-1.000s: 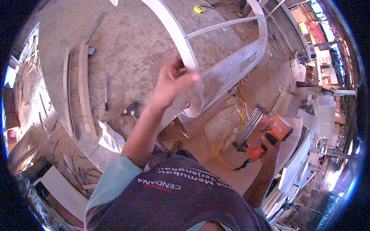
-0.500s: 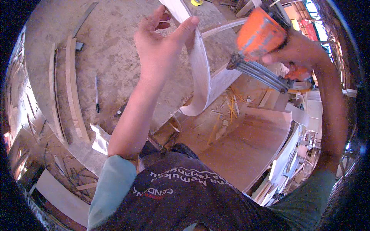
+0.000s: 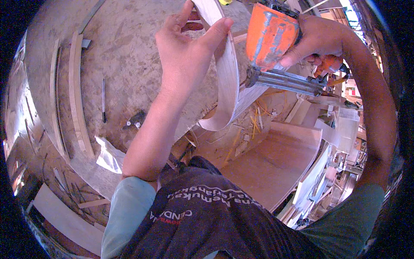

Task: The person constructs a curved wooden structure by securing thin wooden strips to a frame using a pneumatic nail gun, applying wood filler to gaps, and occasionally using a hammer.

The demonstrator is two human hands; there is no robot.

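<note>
My left hand [image 3: 187, 47] is closed on a curved wooden frame [image 3: 227, 75], its thumb on the near side and its fingers on the far side of the thin strip. The frame stands on edge at the rim of the work table and bends round toward me at its lower end. In my right hand [image 3: 317, 41] is an orange nail gun [image 3: 272, 36], gripped by its handle. Its grey metal nose points left, close to the frame's outer side; whether it touches the wood I cannot tell.
On the round table [image 3: 129, 56] lie long wooden strips [image 3: 77, 95], a pen [image 3: 103, 101], a crumpled white wrapper [image 3: 108, 156] and a small dark object [image 3: 136, 121]. A curved plywood panel [image 3: 269, 164] stands below at right. Wood scraps [image 3: 258, 118] litter the floor.
My right hand has brought the nail gun left, closer to the frame. The left hand keeps its hold, and the whole view has shifted slightly.
</note>
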